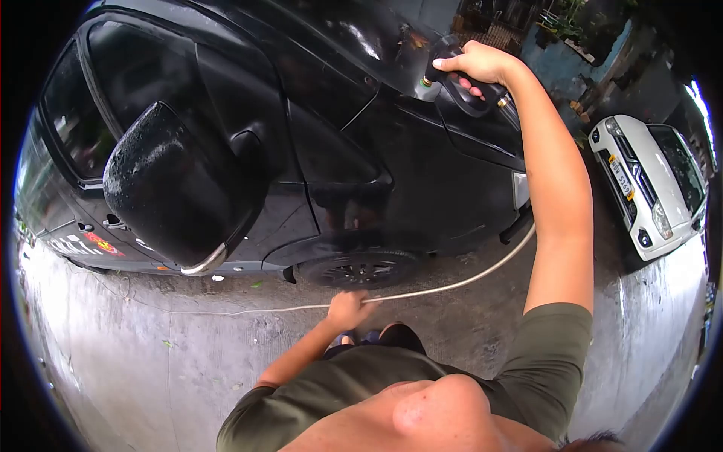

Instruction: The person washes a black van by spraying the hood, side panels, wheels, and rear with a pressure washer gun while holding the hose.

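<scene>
My right hand (486,64) is raised over the car's front side, with its fingers wrapped round a black spray gun (473,104). Brass fittings show on the gun, and one end points down toward the dark bodywork. Lower down, by my legs, my left hand (349,307) is closed around a pale hose (444,287), its fingers slightly blurred. The hose runs left along the ground and curves up at the right behind my right forearm. Beside me stands a glossy black car (407,173); its side mirror (177,177) juts out at the left.
A white car (646,181) is parked at the right, facing this way. The car's front wheel (358,269) sits just beyond my left hand. Wet-looking concrete (203,361) lies underfoot, with a few leaves on it. A bluish wall (538,56) stands behind.
</scene>
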A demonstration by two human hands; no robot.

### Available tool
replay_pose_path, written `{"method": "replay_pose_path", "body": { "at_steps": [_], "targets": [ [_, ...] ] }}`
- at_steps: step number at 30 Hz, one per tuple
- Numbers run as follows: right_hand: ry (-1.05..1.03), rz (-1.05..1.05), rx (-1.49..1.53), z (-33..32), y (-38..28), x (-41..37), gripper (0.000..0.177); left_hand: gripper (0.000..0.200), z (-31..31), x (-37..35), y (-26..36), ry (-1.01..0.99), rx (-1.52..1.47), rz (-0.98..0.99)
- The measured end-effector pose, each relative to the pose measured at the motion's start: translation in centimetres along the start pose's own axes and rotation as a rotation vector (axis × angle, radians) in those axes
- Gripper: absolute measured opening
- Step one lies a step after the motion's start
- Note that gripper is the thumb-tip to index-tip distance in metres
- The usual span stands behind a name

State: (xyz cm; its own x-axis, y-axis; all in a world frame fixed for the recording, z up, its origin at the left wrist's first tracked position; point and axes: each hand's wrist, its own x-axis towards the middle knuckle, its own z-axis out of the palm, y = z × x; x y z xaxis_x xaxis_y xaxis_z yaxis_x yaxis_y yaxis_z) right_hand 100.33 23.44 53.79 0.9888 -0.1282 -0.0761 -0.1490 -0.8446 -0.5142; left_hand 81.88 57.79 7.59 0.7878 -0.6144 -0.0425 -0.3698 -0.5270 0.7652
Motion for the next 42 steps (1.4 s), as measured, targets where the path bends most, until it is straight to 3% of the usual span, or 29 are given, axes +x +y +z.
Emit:
{"method": "replay_pose_path", "body": {
  "at_steps": [6,15,23,39,42],
  "targets": [
    [0.041,0.024,-0.08,-2.0,0.4,3.4,0.053,0.055,-2.8,0.6,3.5,-0.049,-0.058,0.174],
    [0.123,0.01,-0.138,-4.9,2.0,9.1,0.043,0.049,-4.1,2.7,7.4,0.009,-0.101,0.141],
    [-0.218,-0.085,-0.11,-2.2,3.5,6.5,0.05,0.043,-4.3,3.5,8.9,0.049,-0.096,0.179],
    [-0.219,-0.111,-0.181,-2.9,3.9,4.0,0.049,0.042,-4.5,4.5,11.0,0.095,-0.087,0.206],
    [-0.139,-0.122,-0.232,-2.8,4.2,5.0,0.054,0.041,-4.0,4.6,11.1,0.098,-0.079,0.227]
  ]
}}
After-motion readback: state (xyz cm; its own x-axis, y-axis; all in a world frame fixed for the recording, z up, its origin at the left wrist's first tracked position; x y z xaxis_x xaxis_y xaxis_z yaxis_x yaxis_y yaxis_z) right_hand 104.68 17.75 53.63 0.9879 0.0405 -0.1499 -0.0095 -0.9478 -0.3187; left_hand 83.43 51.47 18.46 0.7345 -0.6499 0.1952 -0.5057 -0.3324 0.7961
